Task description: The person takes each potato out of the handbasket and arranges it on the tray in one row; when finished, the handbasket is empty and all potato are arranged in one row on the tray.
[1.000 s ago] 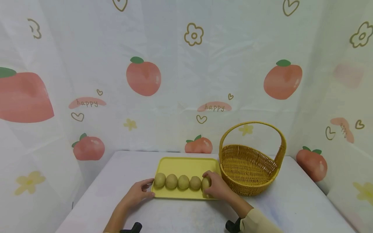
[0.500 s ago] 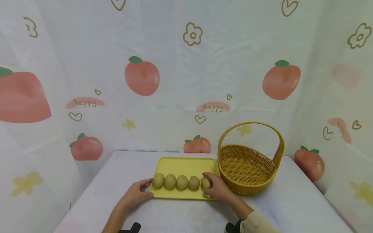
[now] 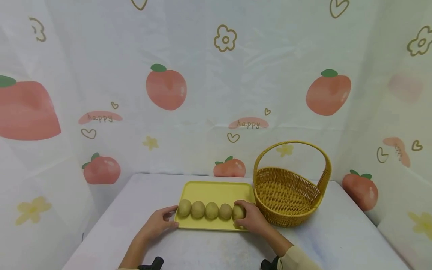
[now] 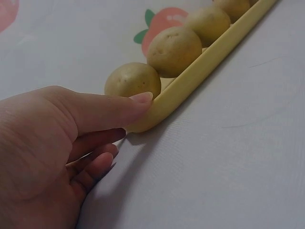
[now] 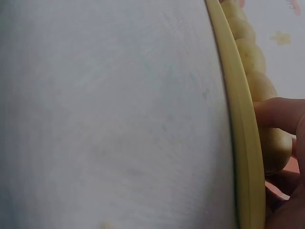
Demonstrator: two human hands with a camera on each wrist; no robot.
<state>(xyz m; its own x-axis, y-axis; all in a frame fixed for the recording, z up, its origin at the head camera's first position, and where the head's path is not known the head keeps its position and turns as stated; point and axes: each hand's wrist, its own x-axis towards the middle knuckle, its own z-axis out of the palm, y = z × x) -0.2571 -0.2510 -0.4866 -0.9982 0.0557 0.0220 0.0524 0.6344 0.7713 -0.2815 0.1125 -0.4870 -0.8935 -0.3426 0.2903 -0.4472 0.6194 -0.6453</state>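
Note:
Several potatoes (image 3: 212, 211) sit in a row along the front part of a yellow tray (image 3: 216, 191). At the right end of the row, my right hand (image 3: 253, 217) grips the last potato (image 3: 238, 212) between thumb and fingers. That potato (image 5: 276, 150) shows partly behind the thumb in the right wrist view. My left hand (image 3: 158, 223) holds the tray's left end. In the left wrist view its thumb (image 4: 138, 102) lies on the rim beside the leftmost potato (image 4: 132, 78), with the other fingers lower at the corner.
A woven basket (image 3: 287, 217) with a tall arched handle stands just right of the tray, close to my right forearm. White cloth covers the table (image 3: 202, 251). A printed curtain (image 3: 202, 142) rises behind the table and at both sides.
Both hands keep their places on the tray and the end potato. Slightly more of that potato shows between the right thumb and fingers. The head view has shifted a little.

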